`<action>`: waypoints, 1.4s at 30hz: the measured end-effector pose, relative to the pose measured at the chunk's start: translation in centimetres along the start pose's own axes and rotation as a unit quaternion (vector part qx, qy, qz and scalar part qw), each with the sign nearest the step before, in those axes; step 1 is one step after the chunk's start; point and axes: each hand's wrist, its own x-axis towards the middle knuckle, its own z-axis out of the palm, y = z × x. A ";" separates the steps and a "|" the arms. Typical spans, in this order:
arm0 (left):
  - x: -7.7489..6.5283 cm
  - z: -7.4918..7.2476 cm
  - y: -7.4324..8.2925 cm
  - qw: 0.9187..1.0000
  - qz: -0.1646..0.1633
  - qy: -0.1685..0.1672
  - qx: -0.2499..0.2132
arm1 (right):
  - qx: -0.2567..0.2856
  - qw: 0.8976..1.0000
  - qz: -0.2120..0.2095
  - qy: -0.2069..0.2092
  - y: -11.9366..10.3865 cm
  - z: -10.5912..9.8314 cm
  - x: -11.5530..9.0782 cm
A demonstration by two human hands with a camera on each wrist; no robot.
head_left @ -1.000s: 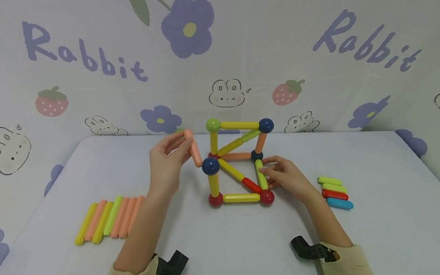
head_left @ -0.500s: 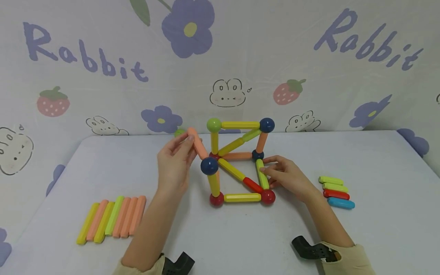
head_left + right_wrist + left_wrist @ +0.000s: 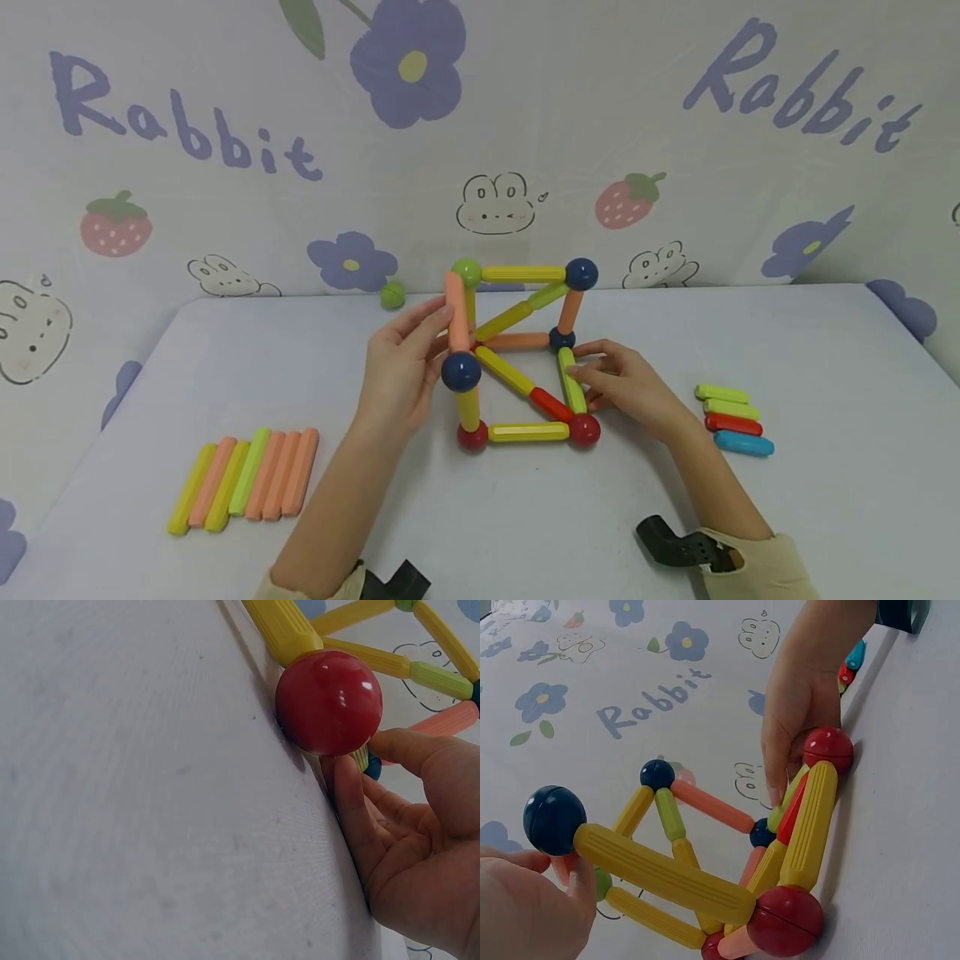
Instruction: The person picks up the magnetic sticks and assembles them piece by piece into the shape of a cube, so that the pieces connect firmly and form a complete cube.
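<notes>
My left hand (image 3: 405, 362) pinches a salmon stick (image 3: 457, 312) at the structure's left side. The stick's near end meets a dark blue ball (image 3: 461, 372) on top of a yellow post (image 3: 468, 411). Its far end overlaps the lime ball (image 3: 468, 272) in the head view; whether they touch I cannot tell. My right hand (image 3: 630, 387) holds the light green base stick (image 3: 572, 382) between thumb and fingers, beside a red ball (image 3: 584, 430). In the left wrist view, the magnetic stick-and-ball structure shows a yellow post (image 3: 667, 874) rising from a red corner ball (image 3: 785, 921).
Loose salmon, yellow and green sticks (image 3: 243, 479) lie in a row at the left. On the right are short green, red and blue sticks (image 3: 742, 442). A small green ball (image 3: 392, 294) sits at the table's back edge, before a printed cloth (image 3: 262, 208).
My left hand has moved right, swinging the salmon stick's far end toward the lime ball, its near end now at the blue ball. The small green ball behind is uncovered. My right hand stays put.
</notes>
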 end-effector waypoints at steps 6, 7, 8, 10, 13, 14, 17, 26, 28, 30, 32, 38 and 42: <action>-0.3 0.2 -0.1 1.000 -0.008 0.006 0.005 | -0.003 1.000 0.000 0.000 0.1 0.0 0.0; -0.4 0.2 -0.1 1.000 -0.008 0.007 0.004 | -0.003 1.000 0.000 0.001 0.1 0.0 0.1; -0.4 0.2 -0.1 1.000 -0.008 0.007 0.003 | -0.004 1.000 -0.001 0.001 0.1 0.0 0.1; -0.4 0.2 -0.1 1.000 -0.007 0.006 0.003 | -0.006 1.000 -0.001 0.001 0.1 0.0 0.1; -0.4 0.2 -0.2 1.000 -0.011 0.004 0.004 | -0.007 1.000 -0.003 0.001 0.2 0.0 0.0; -0.3 0.2 -0.3 1.000 -0.012 0.003 0.004 | -0.007 1.000 -0.004 0.001 0.2 0.0 0.0; -0.3 0.1 -0.4 1.000 -0.017 0.002 0.004 | -0.006 1.000 -0.006 0.001 0.1 0.0 0.0; -0.1 -0.4 -0.5 0.999 -0.023 -0.016 0.025 | -0.007 1.000 -0.007 -0.016 -0.2 -0.6 -0.2; -0.1 -0.6 -0.4 0.999 -0.026 -0.022 0.037 | -0.014 1.000 -0.007 -0.015 -0.3 -0.9 -0.3; -0.2 -0.9 -0.2 0.998 -0.028 -0.023 0.051 | -0.023 1.000 -0.008 -0.010 -0.4 -1.2 -0.5; -0.2 -1.4 0.1 0.998 -0.028 -0.022 0.057 | -0.034 0.999 -0.010 -0.003 -0.4 -1.7 -0.6; -0.1 -3.1 0.9 0.998 -0.017 -0.008 0.058 | -0.076 0.997 -0.025 0.017 -0.4 -3.7 -1.3; -0.2 -4.5 1.1 0.998 -0.007 0.001 0.064 | -0.102 0.994 -0.041 0.026 -0.3 -5.0 -1.9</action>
